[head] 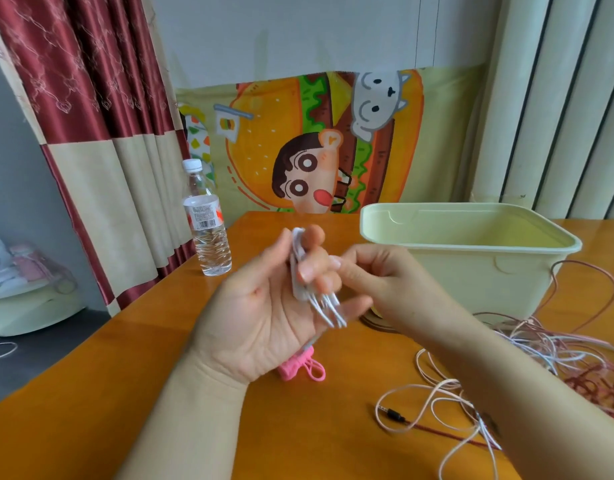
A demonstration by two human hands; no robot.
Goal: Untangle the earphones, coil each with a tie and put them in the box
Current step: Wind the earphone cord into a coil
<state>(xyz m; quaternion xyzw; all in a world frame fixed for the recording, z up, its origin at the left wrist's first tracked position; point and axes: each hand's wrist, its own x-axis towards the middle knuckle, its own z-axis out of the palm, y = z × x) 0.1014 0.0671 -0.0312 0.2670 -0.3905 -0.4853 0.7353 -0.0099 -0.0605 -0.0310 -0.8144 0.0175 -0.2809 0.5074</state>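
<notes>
My left hand is raised palm-up over the table, its fingers curled round a coiled white earphone. The loops of the coil stick out below the fingers. My right hand meets it from the right and pinches the coil with bent fingers. A bunch of pink ties lies on the table just under my left hand. A tangle of pink, white and dark red earphone cables spreads over the right of the table, with a jack plug at its near end. The pale green box stands open behind my right hand.
A clear water bottle stands at the table's left edge. The orange table drops off to the left, where a curtain hangs. A cartoon cloth covers the wall behind.
</notes>
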